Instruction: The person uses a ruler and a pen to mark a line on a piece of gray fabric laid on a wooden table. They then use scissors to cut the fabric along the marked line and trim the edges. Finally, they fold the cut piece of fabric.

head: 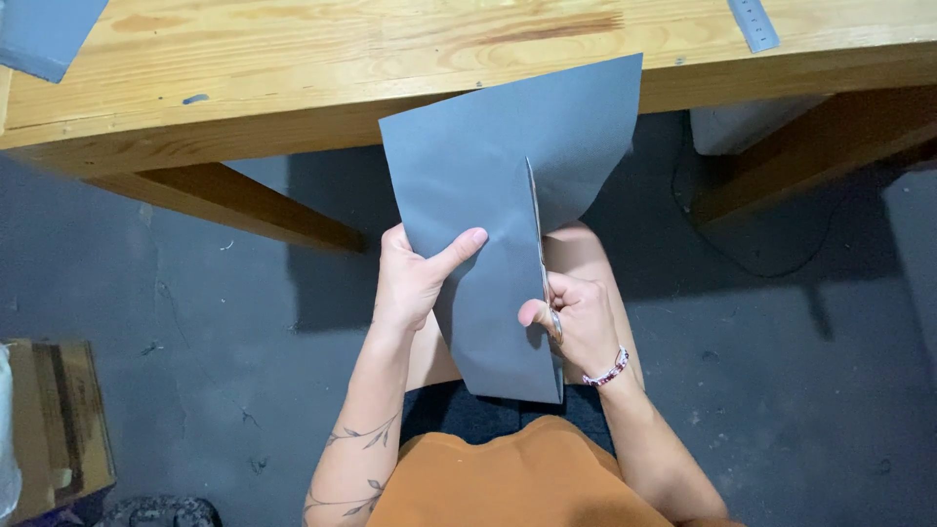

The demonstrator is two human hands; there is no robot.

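Slate-grey sheet against pale wood and a dark floor.
The sheet of paper [488,195] is a plain, matte blue-grey with no print; a second sheet [44,34] at the table's corner has the same grey. The table [293,68] is light yellow pine with brown grain streaks and a small blue mark. The scissors [542,263] and the ruler [753,23] are silvery. The garment [517,483] is plain orange, the bracelet [607,372] red and white beaded, the floor [195,342] dark grey, the cardboard box [59,425] brown.
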